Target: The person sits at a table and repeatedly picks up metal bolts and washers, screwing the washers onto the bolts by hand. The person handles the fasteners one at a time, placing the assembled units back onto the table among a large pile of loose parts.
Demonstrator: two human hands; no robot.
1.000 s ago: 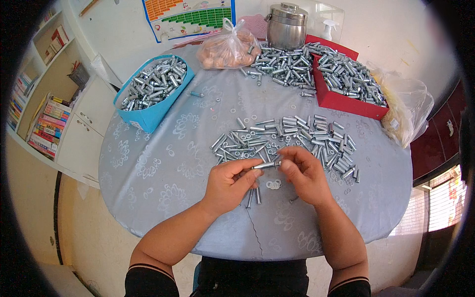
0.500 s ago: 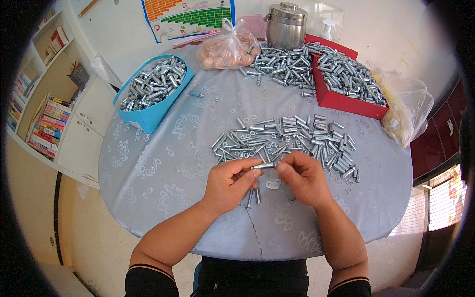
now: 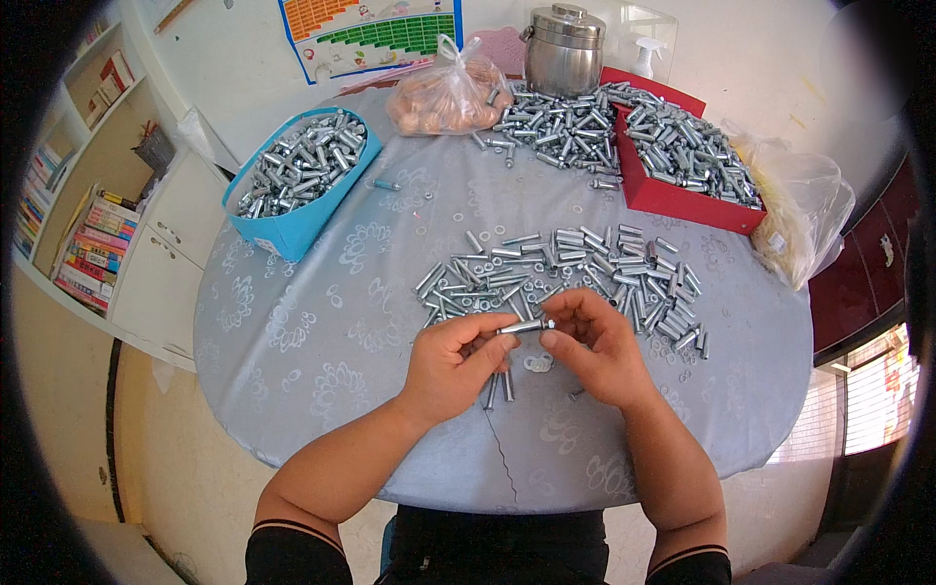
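Round grey table [image 3: 322,341]: two hands, left hand [image 3: 450,363], right hand [image 3: 595,349], one bolt [image 3: 525,327].

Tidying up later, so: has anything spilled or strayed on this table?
Yes. Metal sleeves lie heaped on the cloth beside the red tray, outside it, and one lone piece sits apart near the blue box.

This looks like a room in a home used for piecework. A round table under a pale blue flowered cloth [image 3: 322,322] stands beside a white cupboard with open shelves of colourful books [image 3: 83,258], and a bright learning chart [image 3: 375,34] hangs on the wall. Household things — a lidded steel canister [image 3: 564,51], a clear spray bottle [image 3: 645,58] — sit beside a blue cardboard box of metal sleeves [image 3: 292,180] and a red tray of bolts [image 3: 682,161].
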